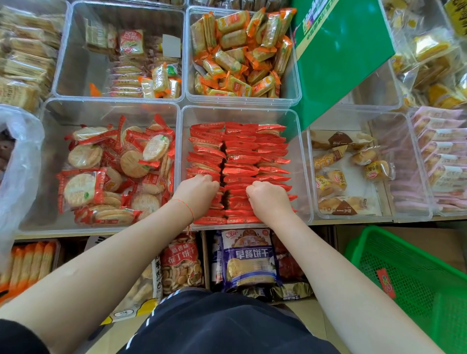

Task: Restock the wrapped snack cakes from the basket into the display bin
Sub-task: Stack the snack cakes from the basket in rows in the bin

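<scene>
We are looking at a display bin (301, 163) made of clear, smooth plastic in the middle of the frame. The snack cakes (241, 156) inside it are sitting in shiny red plastic wrappers. At the lower right, a basket (419, 284) is showing bright green plastic with a mesh of little holes. A green box (337, 61) at the upper right is looking like smooth, printed cardboard. At the far left, a thin bag (18, 169) is looking like cloudy, crinkly plastic. At the bottom, dark shorts (221, 332) are looking like soft, matt cloth. A thin orange thread band (186, 207) is circling the left wrist.
</scene>
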`<state>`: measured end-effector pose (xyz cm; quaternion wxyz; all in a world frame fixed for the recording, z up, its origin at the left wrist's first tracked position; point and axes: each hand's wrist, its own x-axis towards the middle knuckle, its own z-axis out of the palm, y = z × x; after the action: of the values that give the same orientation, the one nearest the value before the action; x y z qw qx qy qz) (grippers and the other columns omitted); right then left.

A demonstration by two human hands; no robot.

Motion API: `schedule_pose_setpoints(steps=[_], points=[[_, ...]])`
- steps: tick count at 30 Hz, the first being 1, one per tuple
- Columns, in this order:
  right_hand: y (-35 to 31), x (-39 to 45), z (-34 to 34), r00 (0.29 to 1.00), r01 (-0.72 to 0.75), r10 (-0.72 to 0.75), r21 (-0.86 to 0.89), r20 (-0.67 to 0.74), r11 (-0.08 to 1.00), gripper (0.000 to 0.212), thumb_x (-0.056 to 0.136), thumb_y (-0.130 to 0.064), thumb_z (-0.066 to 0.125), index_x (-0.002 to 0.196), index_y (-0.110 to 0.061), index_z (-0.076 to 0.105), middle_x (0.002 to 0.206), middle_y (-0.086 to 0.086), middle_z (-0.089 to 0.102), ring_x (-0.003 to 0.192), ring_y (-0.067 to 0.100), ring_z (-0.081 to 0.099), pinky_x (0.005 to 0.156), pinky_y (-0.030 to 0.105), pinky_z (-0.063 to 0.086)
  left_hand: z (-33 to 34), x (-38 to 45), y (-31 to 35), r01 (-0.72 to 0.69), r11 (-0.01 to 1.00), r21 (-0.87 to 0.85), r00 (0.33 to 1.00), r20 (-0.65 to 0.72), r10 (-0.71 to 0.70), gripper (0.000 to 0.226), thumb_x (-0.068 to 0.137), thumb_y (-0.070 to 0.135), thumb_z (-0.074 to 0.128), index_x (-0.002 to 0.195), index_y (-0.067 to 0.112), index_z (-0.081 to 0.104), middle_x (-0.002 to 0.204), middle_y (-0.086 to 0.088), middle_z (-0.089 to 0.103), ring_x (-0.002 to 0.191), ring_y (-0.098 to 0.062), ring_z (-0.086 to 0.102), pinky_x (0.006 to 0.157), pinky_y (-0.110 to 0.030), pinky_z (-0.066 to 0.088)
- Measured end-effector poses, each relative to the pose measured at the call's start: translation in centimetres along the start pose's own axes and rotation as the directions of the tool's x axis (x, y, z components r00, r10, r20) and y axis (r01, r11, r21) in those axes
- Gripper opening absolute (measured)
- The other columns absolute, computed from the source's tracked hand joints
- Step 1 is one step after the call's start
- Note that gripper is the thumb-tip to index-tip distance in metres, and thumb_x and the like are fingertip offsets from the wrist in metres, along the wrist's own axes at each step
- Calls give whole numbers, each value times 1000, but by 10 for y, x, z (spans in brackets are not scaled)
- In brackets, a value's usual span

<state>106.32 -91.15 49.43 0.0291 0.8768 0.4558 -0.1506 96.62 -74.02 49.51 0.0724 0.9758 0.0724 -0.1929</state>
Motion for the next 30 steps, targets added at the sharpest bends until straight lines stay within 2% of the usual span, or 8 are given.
schedule_pose_setpoints(steps=[6, 9, 11, 14, 18, 22, 26, 30], points=[[-9, 0, 4, 1000, 17, -17, 23, -12, 1000, 13, 91, -4, 52, 97, -12, 60, 93, 4, 59, 85, 28, 61, 60, 33, 39, 9, 6, 6, -12, 998, -67, 998, -61, 8, 14, 89, 3, 53, 91, 13, 62, 97, -3, 56, 94, -24, 58, 66, -30, 42], [-11, 2, 3, 1000, 24, -24, 21, -14, 1000, 13, 90, -2, 51, 94, -10, 61, 91, 5, 59, 83, 29, 60, 58, 32, 36, 12, 8, 8, -10, 998, -54, 995, -98, 5, 15, 87, 3, 55, 86, 14, 65, 95, -2, 54, 95, -22, 55, 61, -29, 38], [-11, 2, 3, 1000, 21, -21, 23, -12, 1000, 13, 90, -2, 51, 93, -10, 60, 90, 4, 58, 82, 28, 60, 58, 32, 35, 12, 7, 4, 5, 1000, -13, 992, -125, -7, 17, 86, 3, 56, 79, 17, 64, 92, -1, 53, 94, -22, 53, 57, -30, 37], [-9, 0, 4, 1000, 5, -5, 50, -11, 999, 10, 91, -4, 51, 90, -10, 59, 88, 4, 56, 80, 28, 59, 58, 32, 36, 10, 5, -1, 33, 999, -5, 997, -74, -33, 23, 85, -1, 55, 75, 20, 56, 88, -1, 53, 83, -23, 56, 58, -31, 38], [-10, -1, 4, 1000, -8, 9, 82, -15, 997, 10, 92, -5, 51, 91, -11, 59, 87, 3, 55, 79, 27, 59, 58, 32, 36, 8, 0, -4, -19, 999, 41, 998, -54, 21, 21, 87, -1, 51, 97, 14, 59, 101, -5, 55, 91, -25, 57, 61, -31, 39], [-18, 0, 2, 998, 2, 10, 171, -68, 985, 14, 95, -24, 54, 100, -13, 61, 95, 2, 58, 84, 26, 61, 63, 35, 49, 5, -6, -15, -111, 969, 219, 987, -87, 133, 25, 84, 7, 52, 106, 19, 51, 105, -2, 55, 100, -24, 53, 77, -34, 36], [-44, 9, -1, 997, 29, -10, 268, -71, 963, 22, 94, -30, 58, 111, -15, 61, 101, 2, 56, 82, 28, 62, 62, 36, 50, 2, -7, -24, -109, 956, 272, 986, -93, 138, 13, 86, 12, 49, 95, 20, 52, 97, 1, 63, 96, -21, 58, 80, -34, 33], [-56, 20, 2, 1000, 20, -20, 202, -3, 979, 28, 93, -31, 61, 115, -14, 56, 108, 6, 50, 81, 30, 60, 59, 34, 42, 4, -10, -32, -98, 978, 182, 980, -152, 126, 17, 82, 8, 47, 77, 23, 49, 81, 4, 66, 82, -19, 61, 84, -32, 29]])
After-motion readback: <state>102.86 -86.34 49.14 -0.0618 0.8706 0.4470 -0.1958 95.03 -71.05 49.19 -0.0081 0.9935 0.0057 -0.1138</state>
